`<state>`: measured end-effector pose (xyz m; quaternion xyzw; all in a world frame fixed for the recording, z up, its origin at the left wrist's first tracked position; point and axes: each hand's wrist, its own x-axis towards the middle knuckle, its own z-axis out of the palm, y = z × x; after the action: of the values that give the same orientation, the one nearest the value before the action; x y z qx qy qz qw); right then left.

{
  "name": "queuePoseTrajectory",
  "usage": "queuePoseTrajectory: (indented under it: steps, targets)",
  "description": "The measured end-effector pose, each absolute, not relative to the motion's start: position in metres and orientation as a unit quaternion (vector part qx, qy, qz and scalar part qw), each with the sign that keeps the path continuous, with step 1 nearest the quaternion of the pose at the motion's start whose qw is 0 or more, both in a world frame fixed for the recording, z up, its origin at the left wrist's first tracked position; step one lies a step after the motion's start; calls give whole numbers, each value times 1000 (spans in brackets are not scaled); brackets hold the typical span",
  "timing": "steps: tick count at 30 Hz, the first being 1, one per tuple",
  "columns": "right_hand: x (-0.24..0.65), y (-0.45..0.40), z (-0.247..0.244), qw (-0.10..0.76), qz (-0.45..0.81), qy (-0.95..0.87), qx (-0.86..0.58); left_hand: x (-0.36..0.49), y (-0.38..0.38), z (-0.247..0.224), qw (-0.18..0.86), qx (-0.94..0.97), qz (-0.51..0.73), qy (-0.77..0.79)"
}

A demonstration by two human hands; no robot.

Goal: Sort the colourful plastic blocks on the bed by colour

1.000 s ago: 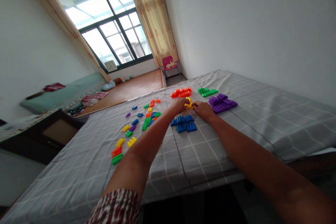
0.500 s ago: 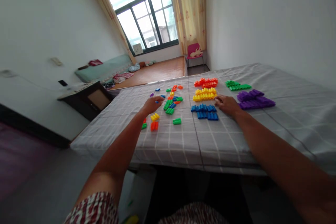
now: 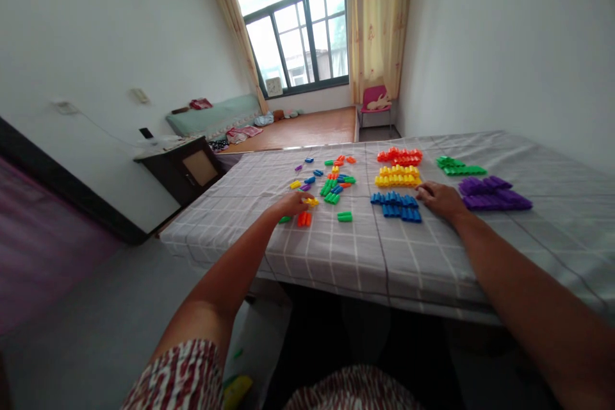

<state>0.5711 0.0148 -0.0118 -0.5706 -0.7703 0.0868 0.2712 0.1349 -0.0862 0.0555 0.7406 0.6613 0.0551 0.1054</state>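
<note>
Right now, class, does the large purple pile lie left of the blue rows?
No, the large purple pile lies to the right of the blue rows, with the right hand between them.

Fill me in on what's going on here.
A person's left hand touches a yellow piece among scattered, mixed-colour pieces. The right hand is between the blue group and the purple group. Orange, yellow and green groups also lie on the checked cloth.

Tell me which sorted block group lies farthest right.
The purple group, right of the right hand; the green group sits farther left, orange, yellow and blue groups farther still.
</note>
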Motion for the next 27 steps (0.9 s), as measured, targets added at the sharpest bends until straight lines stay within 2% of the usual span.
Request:
queuePoseTrajectory:
  steps: [5, 11, 16, 19, 27]
  targets:
    - [570, 12, -10, 278, 98, -767, -569, 147, -55, 46, 56, 744, 72, 662]
    - [565, 16, -7, 277, 90, -758, -583, 194, -16, 63, -17, 761, 120, 637]
    - [565, 19, -4, 355, 90, -702, -610, 298, 12, 75, -1, 848, 185, 497]
    - [568, 19, -1, 391, 98, -672, -621, 345, 33, 81, 9, 860, 181, 478]
    - [564, 15, 5, 343, 79, -684, -639, 357, 91, 73, 50, 840, 147, 520]
